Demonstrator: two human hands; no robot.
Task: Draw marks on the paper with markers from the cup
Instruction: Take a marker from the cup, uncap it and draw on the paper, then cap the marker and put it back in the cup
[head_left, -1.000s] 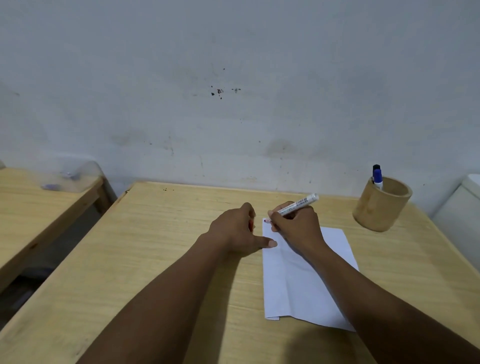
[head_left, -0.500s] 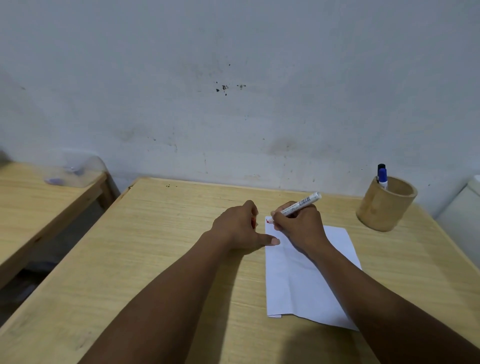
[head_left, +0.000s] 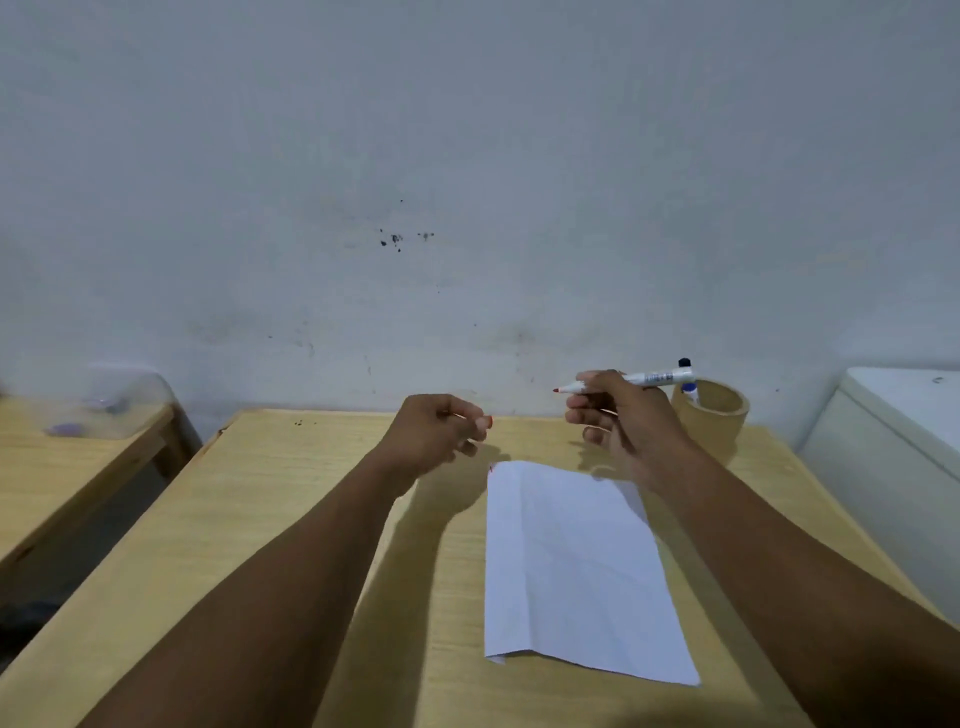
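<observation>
The right hand (head_left: 631, 431) is raised above the surface (head_left: 291, 519), its fingers clamped on a white marker (head_left: 623, 382) whose red tip points left. The left hand (head_left: 436, 431) hovers with fingers curled around a small red cap (head_left: 488, 422). The paper (head_left: 576, 566) lies toward the right edge, a red mark (head_left: 491, 468) at its far left corner. The cup (head_left: 714, 410) stands at the far right corner.

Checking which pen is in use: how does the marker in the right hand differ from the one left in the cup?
The marker in the right hand is uncapped, red tip bare, lying nearly level above the table; the marker in the cup stands upright, mostly hidden by the cup wall. The held one shows a white printed barrel; the cup one shows a blue part. Only the held one is gripped, by the right hand.
</observation>
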